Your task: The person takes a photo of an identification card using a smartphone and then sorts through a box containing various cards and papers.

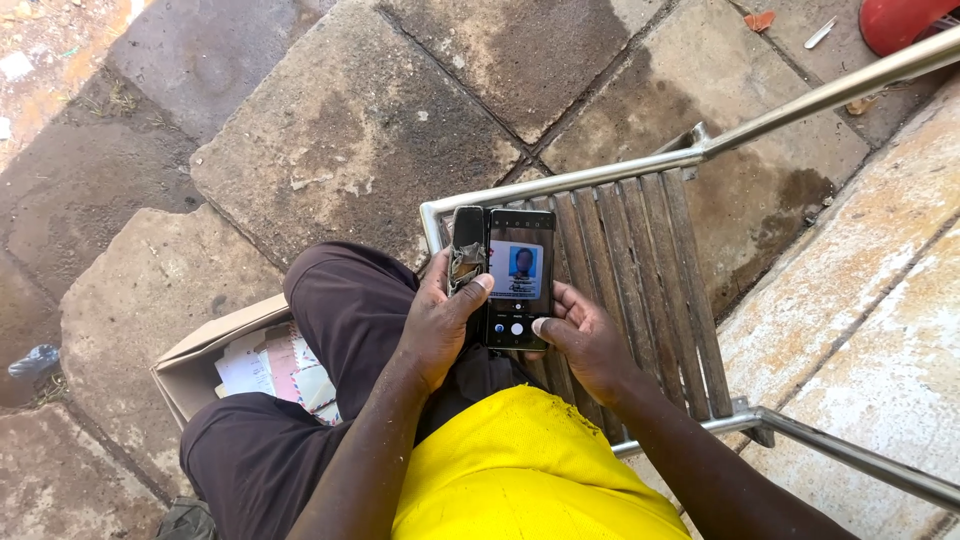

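Observation:
A black smartphone [520, 278] stands upright between both hands, its screen lit with a camera view of a small picture. My left hand [435, 325] grips its left edge together with a worn dark case flap [466, 258], thumb lying across the screen's side. My right hand [585, 335] supports the lower right corner, thumb near the on-screen buttons. Both hands hover over my lap, above dark trousers [330, 330] and a yellow shirt [520, 470].
I sit on a slatted wooden bench [640, 260] with a metal tube frame [560, 185]. An open cardboard box [200, 365] of papers and envelopes lies on the stone paving [340, 130] by my left leg. A red object [900, 20] is at the top right.

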